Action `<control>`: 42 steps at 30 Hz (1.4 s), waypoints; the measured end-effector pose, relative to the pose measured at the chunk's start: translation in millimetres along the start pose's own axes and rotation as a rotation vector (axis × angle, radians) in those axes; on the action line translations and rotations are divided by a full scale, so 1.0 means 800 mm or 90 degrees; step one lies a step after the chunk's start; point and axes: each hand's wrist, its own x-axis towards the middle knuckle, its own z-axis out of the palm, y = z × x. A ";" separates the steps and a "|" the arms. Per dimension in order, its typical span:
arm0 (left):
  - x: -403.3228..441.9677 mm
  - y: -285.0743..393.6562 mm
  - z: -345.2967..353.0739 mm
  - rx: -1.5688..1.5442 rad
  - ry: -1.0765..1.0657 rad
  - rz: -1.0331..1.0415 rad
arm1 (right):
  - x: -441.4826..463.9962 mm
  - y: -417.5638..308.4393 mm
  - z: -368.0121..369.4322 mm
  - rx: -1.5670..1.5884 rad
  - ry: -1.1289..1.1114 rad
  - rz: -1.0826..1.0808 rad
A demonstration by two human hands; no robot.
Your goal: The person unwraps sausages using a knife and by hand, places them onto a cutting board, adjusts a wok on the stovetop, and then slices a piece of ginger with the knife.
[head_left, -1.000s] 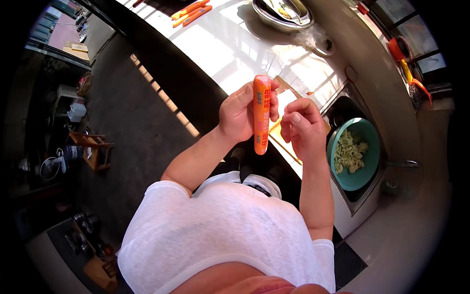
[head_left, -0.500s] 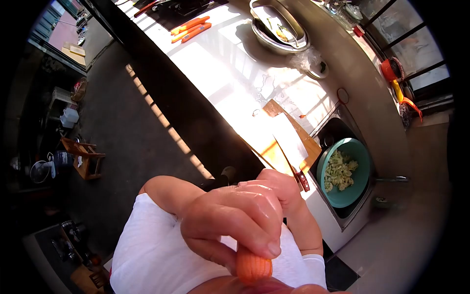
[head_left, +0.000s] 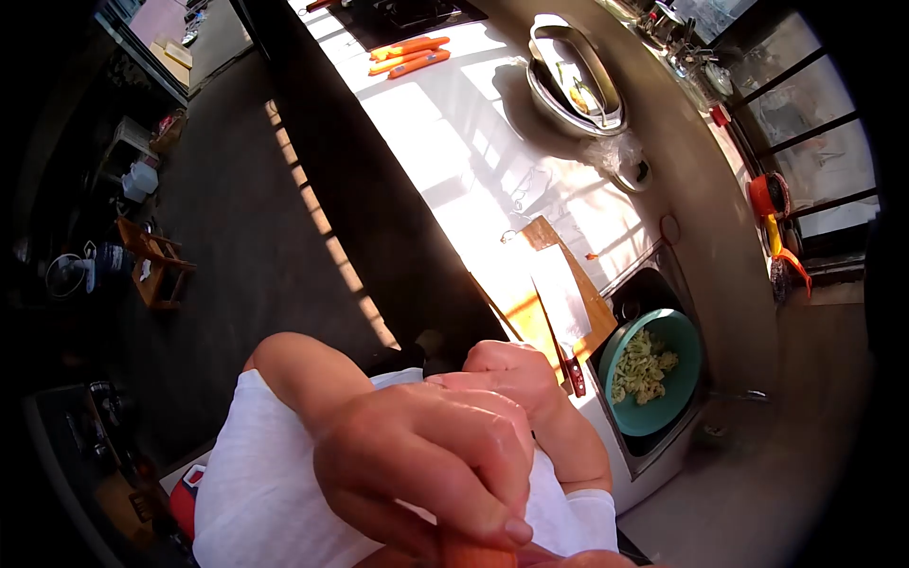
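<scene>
My left hand (head_left: 426, 464) is closed round an orange wrapped stick (head_left: 476, 552) at the bottom of the view, held up close to the mouth; only a small part of the stick shows. Behind it, my right hand (head_left: 511, 379) is closed with its fingers curled, and the front hand partly covers it; what it holds, if anything, is hidden. Beyond the hands, a cleaver (head_left: 562, 298) lies on a wooden cutting board (head_left: 598, 312), its dark red handle towards me.
A green basin (head_left: 686, 369) with cut cauliflower (head_left: 644, 367) stands in the sink at right. Several orange sticks (head_left: 412, 57) lie near the stove (head_left: 402, 14). Metal bowls (head_left: 559, 111) stand at the back. A wooden chair (head_left: 156, 265) is on the floor at left.
Over the last second both hands have come up towards the face with the orange stick. Since half a second ago the stick has moved lower in view, and the view has shifted.
</scene>
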 end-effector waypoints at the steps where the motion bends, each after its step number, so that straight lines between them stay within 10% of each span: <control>1: -0.002 0.001 0.000 0.001 0.007 0.002 | 0.003 -0.001 0.001 -0.016 -0.014 -0.002; 16: -0.028 0.002 -0.008 -0.219 0.198 0.058 | 0.017 -0.027 0.005 0.122 -0.042 -0.030; 24: -0.016 -0.006 -0.068 -0.359 0.401 -0.007 | 0.027 -0.025 0.010 0.203 0.050 0.256; 28: -0.025 -0.018 -0.084 -0.340 0.425 -0.006 | 0.020 -0.028 -0.002 0.300 0.180 0.235; 31: -0.030 -0.031 -0.088 -0.259 0.438 -0.045 | 0.027 -0.056 -0.009 0.383 -0.074 0.039; 38: -0.024 -0.046 -0.103 -0.329 0.513 -0.054 | 0.049 -0.069 0.002 0.635 -0.183 -0.087; 42: -0.021 -0.051 -0.122 -0.339 0.547 -0.014 | 0.023 -0.065 -0.009 0.629 -0.104 0.022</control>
